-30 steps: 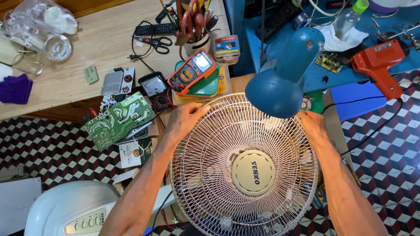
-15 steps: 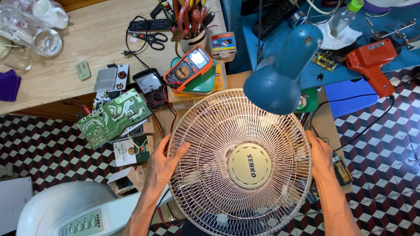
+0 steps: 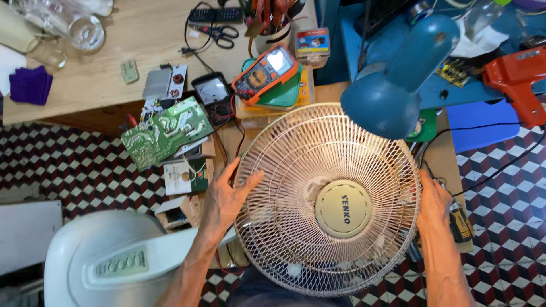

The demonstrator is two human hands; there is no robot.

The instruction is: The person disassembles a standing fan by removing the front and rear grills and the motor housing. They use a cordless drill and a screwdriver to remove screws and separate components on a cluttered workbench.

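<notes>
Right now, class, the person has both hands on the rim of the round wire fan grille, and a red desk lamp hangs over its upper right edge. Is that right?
Not quite: the desk lamp is blue, not red. The head view shows the left hand and right hand on opposite sides of the fan grille, with the lamp over its upper right edge.

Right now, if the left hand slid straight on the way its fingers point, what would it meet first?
The left hand points up and to the right along the fan guard rim. Beyond the rim, the orange meter looks first in line, though depth is unclear.
</notes>
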